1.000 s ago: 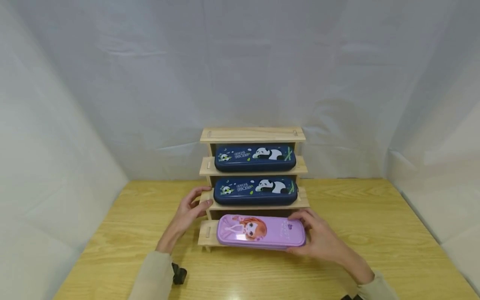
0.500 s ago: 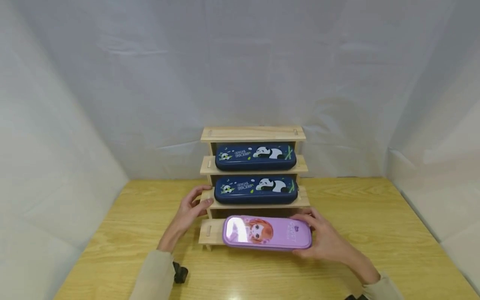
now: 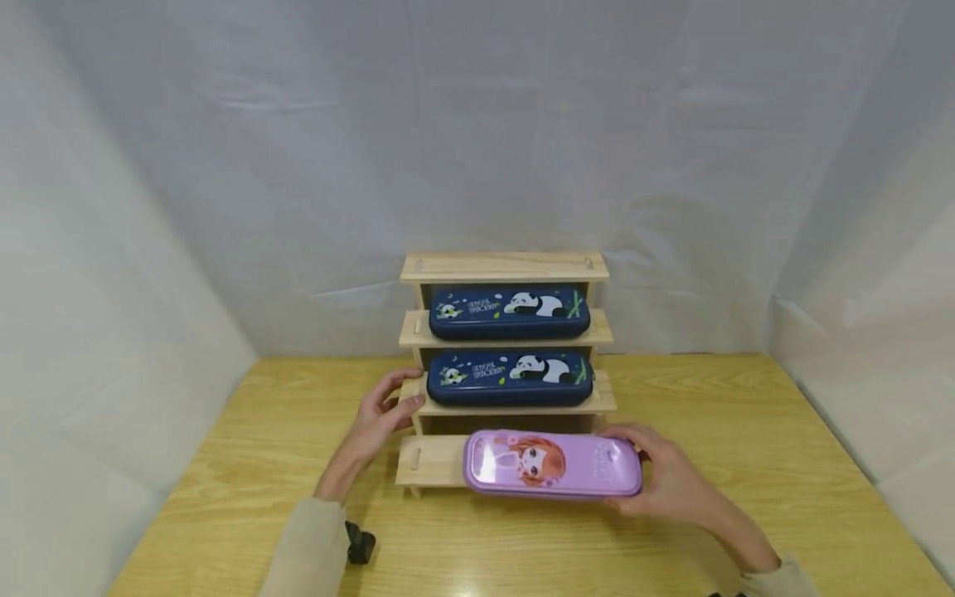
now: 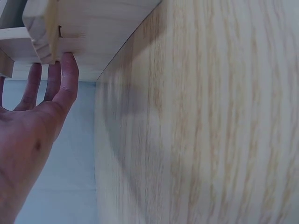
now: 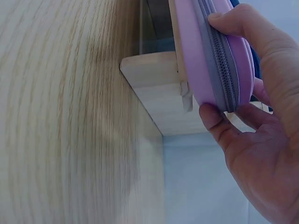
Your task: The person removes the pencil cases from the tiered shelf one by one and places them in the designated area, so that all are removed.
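My right hand [image 3: 664, 477] grips the right end of a lilac pencil case [image 3: 552, 465] with a red-haired girl on its lid. The case lies along the lowest board of a stepped wooden rack [image 3: 433, 460], its right end past the board's right end. In the right wrist view, the thumb and fingers close round the zipped end of the pencil case [image 5: 215, 56]. My left hand [image 3: 376, 419] holds the left end of the board above, thumb at its front corner. Left wrist view: the fingertips of this hand [image 4: 35, 116] touch the rack's side panel [image 4: 98, 28].
Two navy panda pencil cases sit on the rack, one on the middle board [image 3: 511, 379] and one on the board above it [image 3: 510, 313]. The rack stands on a wood-grain table [image 3: 298, 431] with pale curtains [image 3: 507, 149] behind and at both sides.
The lilac pencil case has slid right in my right hand, showing more of the lowest board's left part. My left hand stays at the rack, and the panda cases have not moved.
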`<state>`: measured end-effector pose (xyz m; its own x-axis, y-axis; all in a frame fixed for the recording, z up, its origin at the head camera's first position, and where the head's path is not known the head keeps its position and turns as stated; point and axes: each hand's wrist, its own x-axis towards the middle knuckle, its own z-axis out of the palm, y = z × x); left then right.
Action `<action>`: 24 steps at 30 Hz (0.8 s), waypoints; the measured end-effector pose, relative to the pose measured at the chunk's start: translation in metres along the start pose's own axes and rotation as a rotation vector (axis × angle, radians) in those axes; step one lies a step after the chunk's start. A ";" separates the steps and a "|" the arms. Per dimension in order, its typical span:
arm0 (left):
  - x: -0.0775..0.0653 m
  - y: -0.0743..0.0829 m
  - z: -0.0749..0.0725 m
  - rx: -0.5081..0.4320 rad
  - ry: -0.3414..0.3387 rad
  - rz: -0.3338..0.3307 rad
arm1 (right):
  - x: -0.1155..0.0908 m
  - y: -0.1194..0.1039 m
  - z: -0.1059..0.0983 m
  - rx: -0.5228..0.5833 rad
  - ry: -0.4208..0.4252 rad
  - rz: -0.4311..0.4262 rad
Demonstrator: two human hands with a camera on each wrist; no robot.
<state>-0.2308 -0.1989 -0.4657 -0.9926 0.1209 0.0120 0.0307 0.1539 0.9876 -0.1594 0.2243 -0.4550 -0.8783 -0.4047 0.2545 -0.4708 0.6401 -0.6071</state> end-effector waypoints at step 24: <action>-0.002 0.000 0.000 -0.004 -0.010 0.006 | -0.025 0.019 -0.031 -0.040 0.068 0.059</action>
<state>-0.2290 -0.1993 -0.4656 -0.9912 0.1312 0.0169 0.0366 0.1493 0.9881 -0.1493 0.2665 -0.4497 -0.9075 -0.3213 0.2707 -0.4201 0.6876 -0.5923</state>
